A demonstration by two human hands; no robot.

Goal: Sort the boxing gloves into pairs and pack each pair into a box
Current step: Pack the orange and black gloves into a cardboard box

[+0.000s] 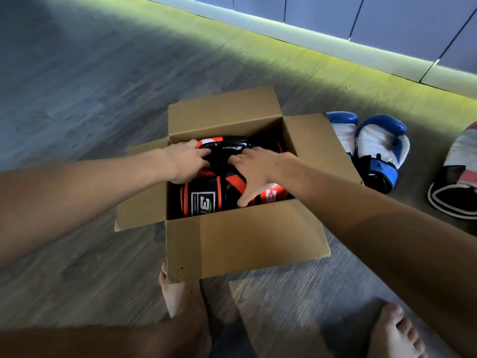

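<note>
An open box (247,244) stands on the floor (90,112), flaps spread outward; in it lie two gloves, the lower glove (204,200) toward the near wall, the upper glove (232,148) on top toward the far wall; the left hand (184,161) grips the upper glove's left end, the right hand (254,166) rests on its right side; right of the box, just beside its flap, a pair of gloves (379,140) lies side by side; farther right, a lone glove (456,182); the left foot (180,295) touches the box's near left corner, the right foot (397,329) apart to the right.

One cardboard box (245,241) and five boxing gloves (382,140).
</note>
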